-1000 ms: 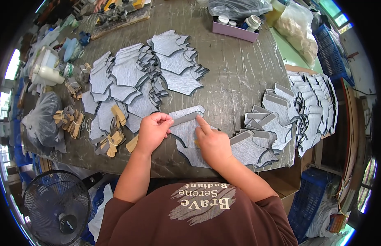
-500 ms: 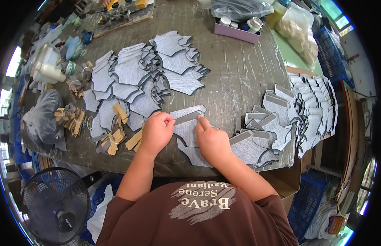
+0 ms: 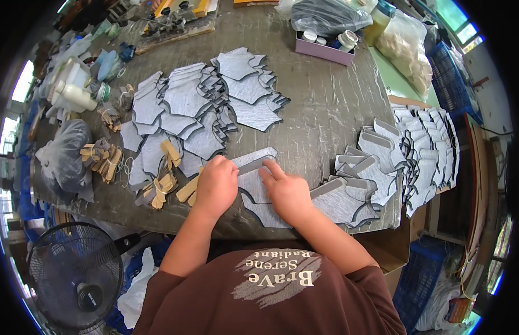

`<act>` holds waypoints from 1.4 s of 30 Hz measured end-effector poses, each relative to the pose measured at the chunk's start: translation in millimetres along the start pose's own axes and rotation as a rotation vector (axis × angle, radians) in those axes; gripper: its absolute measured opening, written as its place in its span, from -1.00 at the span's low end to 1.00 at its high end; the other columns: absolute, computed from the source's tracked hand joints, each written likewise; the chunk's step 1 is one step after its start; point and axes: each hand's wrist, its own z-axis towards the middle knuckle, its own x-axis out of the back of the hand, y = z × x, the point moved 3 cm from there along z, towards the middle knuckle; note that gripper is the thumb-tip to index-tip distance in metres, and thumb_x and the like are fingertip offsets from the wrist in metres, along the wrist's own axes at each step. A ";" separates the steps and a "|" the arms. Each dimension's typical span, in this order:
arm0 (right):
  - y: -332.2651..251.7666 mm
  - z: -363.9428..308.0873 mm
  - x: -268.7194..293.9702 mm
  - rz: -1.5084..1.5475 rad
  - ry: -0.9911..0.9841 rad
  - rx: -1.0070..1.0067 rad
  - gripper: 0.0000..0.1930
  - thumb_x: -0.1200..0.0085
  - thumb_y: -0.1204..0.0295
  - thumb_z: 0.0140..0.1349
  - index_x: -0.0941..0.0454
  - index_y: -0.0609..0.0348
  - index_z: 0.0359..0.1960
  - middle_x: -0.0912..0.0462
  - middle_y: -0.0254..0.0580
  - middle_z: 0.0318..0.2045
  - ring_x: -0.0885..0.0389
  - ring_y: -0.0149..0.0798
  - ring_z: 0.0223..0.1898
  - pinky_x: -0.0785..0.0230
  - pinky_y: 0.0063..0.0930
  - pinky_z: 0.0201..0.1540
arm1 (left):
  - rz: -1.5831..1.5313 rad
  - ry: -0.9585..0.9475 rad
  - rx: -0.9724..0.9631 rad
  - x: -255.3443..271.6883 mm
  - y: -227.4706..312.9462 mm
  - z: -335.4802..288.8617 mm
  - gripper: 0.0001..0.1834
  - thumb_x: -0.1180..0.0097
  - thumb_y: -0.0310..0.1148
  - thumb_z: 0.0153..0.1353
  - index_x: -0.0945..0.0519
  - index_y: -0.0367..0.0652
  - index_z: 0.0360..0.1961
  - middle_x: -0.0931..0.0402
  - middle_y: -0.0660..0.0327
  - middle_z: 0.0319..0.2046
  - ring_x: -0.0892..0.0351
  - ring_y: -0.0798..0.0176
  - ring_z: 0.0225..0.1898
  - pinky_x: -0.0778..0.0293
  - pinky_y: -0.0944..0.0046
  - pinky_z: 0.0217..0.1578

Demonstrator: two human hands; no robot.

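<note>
- Dark-grey strip (image 3: 251, 166) lies flat on the light-grey cut piece (image 3: 251, 185), between your hands and slightly ahead; long axis slants from near-left to far-right.
- Your left hand (image 3: 217, 185) is curled, fingertips drawn together at the strip's left end; cannot tell whether it pinches.
- Your right hand (image 3: 288, 193) is half open, fingertips at the strip's right end, no grip visible; neither hand clearly nearer.
</note>
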 end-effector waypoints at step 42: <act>-21.9 -4.7 -18.0 -0.062 -0.145 0.267 -0.69 0.01 0.41 0.00 -0.56 0.13 -0.17 -0.54 -0.34 -0.04 -0.51 -0.38 -0.63 -0.38 -0.44 -0.57 | -0.571 -0.419 0.450 4.3 12.5 53.8 -0.90 -0.12 -0.50 0.03 -0.58 -0.32 -0.54 -0.53 0.17 -0.65 -0.50 0.36 -0.61 -0.41 0.34 -0.54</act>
